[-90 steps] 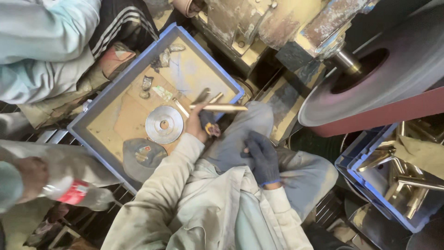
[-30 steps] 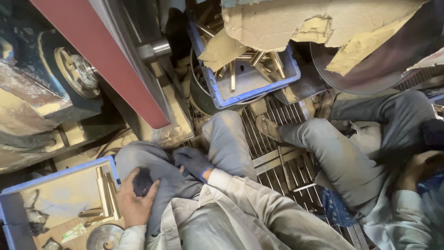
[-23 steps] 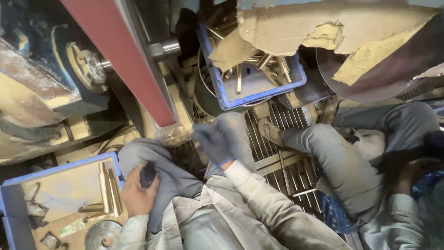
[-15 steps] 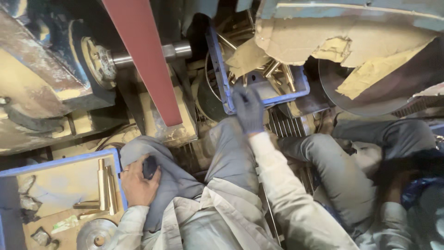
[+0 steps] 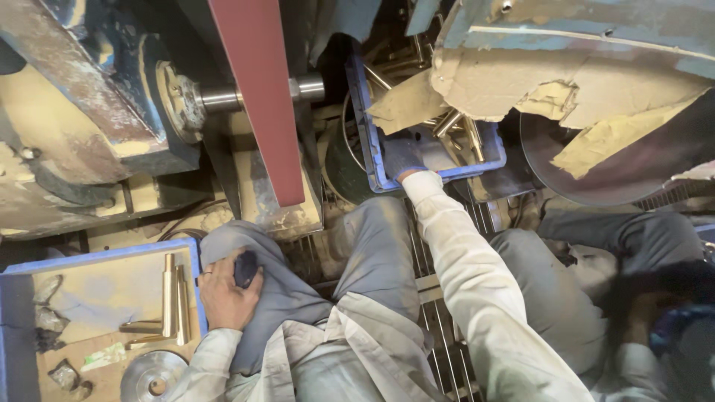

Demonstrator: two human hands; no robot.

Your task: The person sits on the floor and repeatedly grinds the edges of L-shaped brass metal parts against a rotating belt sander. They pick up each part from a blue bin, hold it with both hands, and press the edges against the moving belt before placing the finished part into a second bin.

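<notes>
So the gloved right hand (image 5: 406, 158) is reaching into the blue crate (image 5: 365, 112) of brass rods (image 5: 465, 132), grip hidden, while the left hand (image 5: 223, 290) clutches a dark lump; best pick one rod cleanly.

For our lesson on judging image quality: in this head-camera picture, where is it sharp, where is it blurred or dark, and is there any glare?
Head view: the left hand and brass pieces in the near blue tray are fairly sharp; the gloved right hand in the far blue crate is softer; the lower right corner is dark and smeared; a mild highlight sits on the steel shaft.
</notes>
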